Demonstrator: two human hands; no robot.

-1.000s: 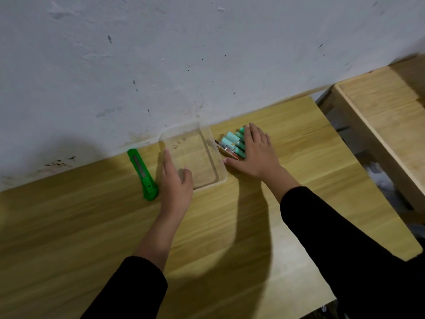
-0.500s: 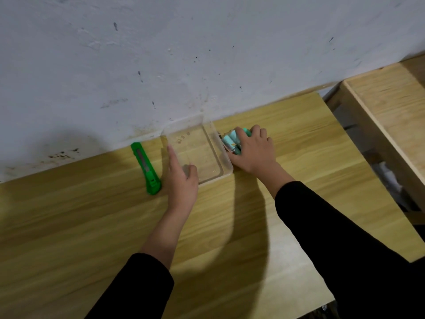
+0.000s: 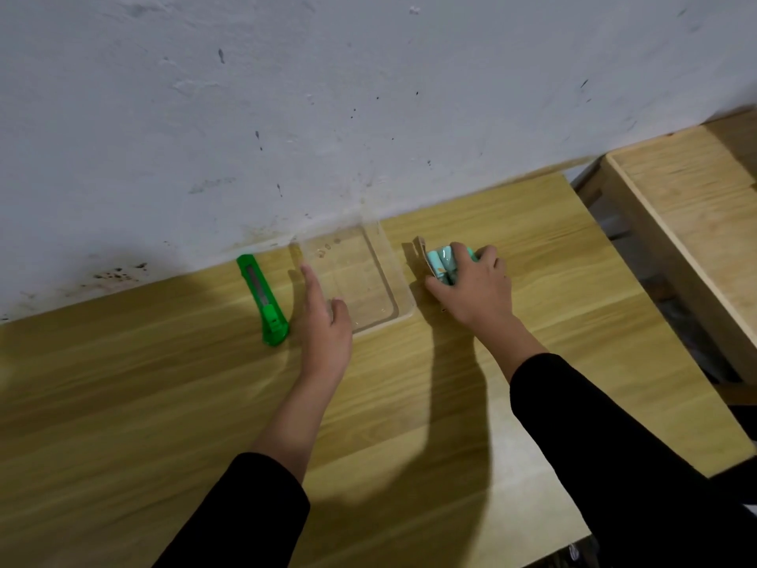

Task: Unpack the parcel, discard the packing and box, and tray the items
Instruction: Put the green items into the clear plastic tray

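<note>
Head view, left to right: a green utility knife [image 3: 264, 300] lay on the wooden surface [image 3: 164, 403] near the wall, just beside the left hand [image 3: 325, 325]. That hand rested flat and open at the near-left corner of the clear tray [image 3: 403, 299], forefinger stretched along the tray's left wall and thumb at its near rim, apparently steadying it; the tray held nothing. Just right of the tray, the right hand [image 3: 475, 280] had changed from lying spread flat over the teal items [image 3: 442, 262] a second earlier to curling around them, fingers over the far side and thumb at the near side, the bundle tilted up off the surface on its tray-facing end. A brown piece, probably card backing [image 3: 422, 252], stood against the bundle's left side; whether it was attached could not be told. Judged from this, gathering was done and the lift into the tray was the step in hand. No box or packing was in view. A second wooden bench [image 3: 696, 207] stood apart at far right.
</note>
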